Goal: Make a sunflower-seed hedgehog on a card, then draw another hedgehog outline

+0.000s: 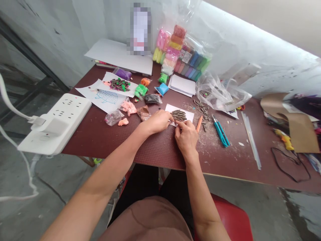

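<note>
A small white paper card (191,116) lies on the brown table, with a cluster of striped sunflower seeds (179,114) laid overlapping on it. At the card's lower left, my left hand (160,121) is closed, its fingertips against the edge of the cluster. My right hand (187,134) is also closed, thumb and fingers pinched together at the lower edge of the seeds. Whatever is between the fingertips of either hand is too small to make out. Just right of the card are an orange stick (199,124) and scattered loose seeds (202,107).
A teal utility knife (220,131) lies to the right, beyond it clear glue sticks (251,140) and a yellow glue gun (284,139). Coloured clay packs (173,53) lean on the wall. A drawing (106,97) and pink clay (129,108) lie left, near a power strip (72,125).
</note>
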`<state>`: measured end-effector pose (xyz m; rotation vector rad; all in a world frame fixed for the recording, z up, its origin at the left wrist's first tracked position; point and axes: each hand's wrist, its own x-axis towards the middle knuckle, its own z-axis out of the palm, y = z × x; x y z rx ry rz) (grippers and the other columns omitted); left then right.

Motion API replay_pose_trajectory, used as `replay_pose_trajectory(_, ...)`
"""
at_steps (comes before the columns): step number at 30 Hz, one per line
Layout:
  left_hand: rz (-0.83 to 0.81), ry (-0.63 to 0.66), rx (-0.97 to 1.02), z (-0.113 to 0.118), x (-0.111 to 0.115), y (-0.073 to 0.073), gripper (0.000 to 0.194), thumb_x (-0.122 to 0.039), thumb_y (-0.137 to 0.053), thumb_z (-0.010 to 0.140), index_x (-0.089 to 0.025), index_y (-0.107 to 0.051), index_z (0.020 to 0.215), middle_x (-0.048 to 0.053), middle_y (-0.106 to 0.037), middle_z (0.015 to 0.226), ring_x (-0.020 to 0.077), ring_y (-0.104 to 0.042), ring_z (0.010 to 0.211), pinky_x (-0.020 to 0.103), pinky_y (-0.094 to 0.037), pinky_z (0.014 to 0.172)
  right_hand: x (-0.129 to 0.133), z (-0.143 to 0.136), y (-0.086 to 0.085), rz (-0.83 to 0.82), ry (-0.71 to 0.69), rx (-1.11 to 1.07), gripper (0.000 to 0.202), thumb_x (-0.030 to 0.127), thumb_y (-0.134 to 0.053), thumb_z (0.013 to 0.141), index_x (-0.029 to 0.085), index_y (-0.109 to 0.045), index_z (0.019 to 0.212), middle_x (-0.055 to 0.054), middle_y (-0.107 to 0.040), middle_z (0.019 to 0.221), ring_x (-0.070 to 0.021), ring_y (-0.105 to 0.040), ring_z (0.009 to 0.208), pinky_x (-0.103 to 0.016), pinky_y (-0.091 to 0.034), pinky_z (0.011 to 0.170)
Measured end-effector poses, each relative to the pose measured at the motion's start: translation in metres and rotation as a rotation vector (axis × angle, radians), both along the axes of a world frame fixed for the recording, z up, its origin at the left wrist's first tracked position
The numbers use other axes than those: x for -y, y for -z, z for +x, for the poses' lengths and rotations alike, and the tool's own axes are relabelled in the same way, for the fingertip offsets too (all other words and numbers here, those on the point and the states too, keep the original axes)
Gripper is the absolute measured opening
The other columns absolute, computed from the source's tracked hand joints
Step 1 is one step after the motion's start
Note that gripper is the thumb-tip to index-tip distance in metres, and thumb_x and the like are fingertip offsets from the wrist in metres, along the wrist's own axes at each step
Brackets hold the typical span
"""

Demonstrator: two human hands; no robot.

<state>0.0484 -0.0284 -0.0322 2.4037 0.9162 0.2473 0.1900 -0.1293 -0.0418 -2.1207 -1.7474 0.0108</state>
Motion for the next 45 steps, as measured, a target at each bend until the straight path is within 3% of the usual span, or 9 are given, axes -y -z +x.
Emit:
replay_pose_trajectory(14,-0.031,-0.013,0.019,-0.0007,-0.0007,0.0016,0.029,-0.013,-0.058,0.097,-0.019,-0.082,0.113,0.013,-0.08,0.115,0.0246,-0.074,0.109,0.034,-0.052,0.1,0.0008,-0.0002,-0.0009,0.012,-0.033,-0.031,0.035,0.018,-0.05,0.094,0.021,-0.079,0.113,-0.01,-0.071,0.1,-0.0228,-0.064,0.092,-0.034,-0.049,0.08)
replay_pose_trajectory(21,-0.039,-0.017,0.024,-0.0005,-0.0013,0.0022,0.029,-0.014,-0.059,0.097,-0.019,-0.082,0.114,0.014,-0.08,0.116,0.0267,-0.073,0.113,0.036,-0.052,0.102,0.0018,0.0008,-0.0013,0.041,0.037,-0.082,0.025,0.031,-0.057,0.095,0.022,-0.08,0.101,-0.009,-0.071,0.1,-0.023,-0.065,0.091,-0.034,-0.049,0.078)
replay_pose_trajectory(26,-0.044,-0.015,0.015,-0.0002,-0.0005,-0.0009,0.031,-0.011,-0.058,0.097,-0.019,-0.081,0.117,0.013,-0.079,0.119,0.0263,-0.073,0.113,0.036,-0.052,0.102,-0.0003,-0.0026,-0.0017,-0.009,0.032,-0.111,0.024,0.028,-0.059,0.095,0.019,-0.08,0.103,-0.01,-0.072,0.101,-0.0223,-0.066,0.09,-0.034,-0.049,0.078)
replay_pose_trajectory(33,-0.038,0.004,0.007,-0.0008,0.0005,-0.0061,0.03,-0.01,-0.058,0.097,-0.019,-0.082,0.113,0.014,-0.08,0.115,0.0253,-0.074,0.109,0.036,-0.052,0.101,-0.0003,-0.0016,-0.0018,0.041,0.009,-0.166,0.027,0.022,-0.056,0.093,0.018,-0.08,0.104,-0.01,-0.071,0.101,-0.0227,-0.067,0.09,-0.034,-0.05,0.08)
replay_pose_trajectory(45,-0.027,0.001,0.018,0.0004,-0.0014,-0.0009,0.033,-0.009,-0.058,0.095,-0.02,-0.081,0.116,0.013,-0.08,0.116,0.0254,-0.074,0.111,0.035,-0.052,0.1,-0.0045,-0.0014,-0.003,0.013,-0.017,-0.179,0.019,0.026,-0.056,0.089,0.021,-0.074,0.094,-0.008,-0.068,0.097,-0.0216,-0.063,0.085,-0.033,-0.046,0.073)
